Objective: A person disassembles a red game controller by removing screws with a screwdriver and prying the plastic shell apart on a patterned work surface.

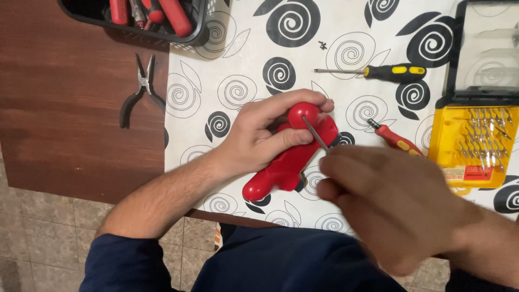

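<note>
A: What lies under everything?

B: A dark brown wooden table [65,108] over a tiled floor. On its right part is a white plastic cloth with black spiral roses [238,59].

A: And the hands?

B: The left hand [259,135] is closed around a glossy red plastic toy-like body [286,162], near the table's near edge. The right hand [394,205] is blurred; it seems closed on a thin metal screwdriver shaft [315,133], whose tip touches the red body.

A: How to do this well?

B: I think: hold the body firmly, keep the shaft straight.

A: Other things?

B: A yellow bit case [476,146] at right, black-handled pliers [138,92] at left.
</note>
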